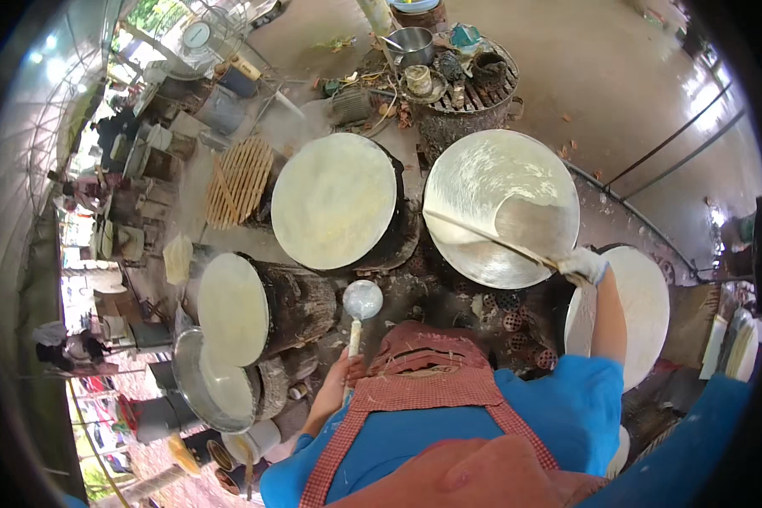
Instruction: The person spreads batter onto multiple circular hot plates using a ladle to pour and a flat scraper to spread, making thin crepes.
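Observation:
My left hand [340, 376] is closed around the pale handle of a ladle [362, 300]. Its round metal bowl points away from me, over the ground between the stoves. My right hand [586, 265], in a whitish glove, grips the near end of a long thin stick [491, 237]. The stick reaches left across a wide round pan [474, 275] streaked with milky white, where one round patch looks greyer. Left of that pan, a pale, flat round surface [334, 201] tops a blackened drum stove. Another pale round top [622, 313] lies beyond my right forearm.
On the left, a metal basin [182, 364] holds pale liquid beside another pale-topped stove [231, 305]. A slatted wooden rack [239, 182] stands farther off. A sooty drum [461, 127] carries a pot [412, 44] at the back. Metal rails [677, 157] run along the right.

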`<state>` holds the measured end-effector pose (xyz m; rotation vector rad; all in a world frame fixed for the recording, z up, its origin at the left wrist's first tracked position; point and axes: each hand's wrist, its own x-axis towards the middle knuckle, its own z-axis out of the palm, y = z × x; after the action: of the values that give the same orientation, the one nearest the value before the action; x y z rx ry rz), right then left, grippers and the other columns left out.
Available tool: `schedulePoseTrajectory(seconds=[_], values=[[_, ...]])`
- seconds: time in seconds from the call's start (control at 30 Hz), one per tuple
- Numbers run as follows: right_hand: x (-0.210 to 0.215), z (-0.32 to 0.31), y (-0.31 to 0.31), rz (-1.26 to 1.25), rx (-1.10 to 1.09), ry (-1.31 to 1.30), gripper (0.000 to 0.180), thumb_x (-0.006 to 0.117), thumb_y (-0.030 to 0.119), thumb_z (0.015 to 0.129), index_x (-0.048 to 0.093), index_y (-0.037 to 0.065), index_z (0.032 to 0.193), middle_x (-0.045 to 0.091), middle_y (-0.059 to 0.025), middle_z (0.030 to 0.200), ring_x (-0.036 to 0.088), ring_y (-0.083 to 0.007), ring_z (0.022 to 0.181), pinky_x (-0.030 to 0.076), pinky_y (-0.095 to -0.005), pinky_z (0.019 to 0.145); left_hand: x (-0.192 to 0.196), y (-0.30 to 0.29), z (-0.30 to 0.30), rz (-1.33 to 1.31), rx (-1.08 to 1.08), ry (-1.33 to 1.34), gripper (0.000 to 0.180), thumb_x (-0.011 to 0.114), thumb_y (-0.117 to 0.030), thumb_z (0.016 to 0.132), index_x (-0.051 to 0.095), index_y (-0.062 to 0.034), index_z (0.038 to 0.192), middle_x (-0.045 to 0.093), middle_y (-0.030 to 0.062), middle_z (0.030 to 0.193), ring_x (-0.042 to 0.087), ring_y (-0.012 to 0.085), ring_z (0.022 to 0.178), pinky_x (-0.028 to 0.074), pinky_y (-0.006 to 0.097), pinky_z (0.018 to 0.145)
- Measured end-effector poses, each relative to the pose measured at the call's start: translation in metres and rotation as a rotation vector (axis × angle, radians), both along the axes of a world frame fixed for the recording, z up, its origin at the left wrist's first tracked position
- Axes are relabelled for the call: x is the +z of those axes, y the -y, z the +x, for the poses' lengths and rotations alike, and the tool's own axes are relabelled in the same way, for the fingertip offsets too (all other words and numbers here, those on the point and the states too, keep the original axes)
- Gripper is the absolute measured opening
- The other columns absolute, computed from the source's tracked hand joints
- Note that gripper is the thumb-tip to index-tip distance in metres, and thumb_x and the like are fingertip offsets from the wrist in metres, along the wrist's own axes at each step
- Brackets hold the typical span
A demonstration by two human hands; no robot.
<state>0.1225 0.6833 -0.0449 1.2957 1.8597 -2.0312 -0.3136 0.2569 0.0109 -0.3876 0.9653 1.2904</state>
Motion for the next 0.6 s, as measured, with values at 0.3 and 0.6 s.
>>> schedulePoseTrajectory(seconds=[0.3, 0.6], values=[[0.035, -0.098, -0.031, 0.086, -0.175, -0.020, 0.020, 0.060, 0.016, 0.068, 0.065, 0.006, 0.084, 0.059, -0.0079, 0.069, 0.054, -0.0151, 0.054, 0.044, -0.0264, 0.049, -0.008, 0.024, -0.026, -0.072, 0.003, 0.051, 0.024, 0.042, -0.005, 0.092, 0.033, -0.0120, 0.113, 0.033, -0.0028, 0.058, 0.030, 0.0051, 0.043, 0.024, 0.021, 0.035], [0.022, 0.090, 0.241, 0.109, -0.441, 0.090, 0.043, 0.064, 0.015, 0.071, 0.059, 0.000, 0.111, 0.059, 0.0013, 0.075, 0.053, -0.0081, 0.066, 0.042, -0.0255, 0.056, -0.061, 0.044, -0.106, 0.104, -0.321, 0.117, 0.016, 0.048, -0.008, 0.088, 0.038, -0.0168, 0.097, 0.031, -0.0021, 0.052, 0.028, 0.0077, 0.035, 0.024, 0.023, 0.027]])
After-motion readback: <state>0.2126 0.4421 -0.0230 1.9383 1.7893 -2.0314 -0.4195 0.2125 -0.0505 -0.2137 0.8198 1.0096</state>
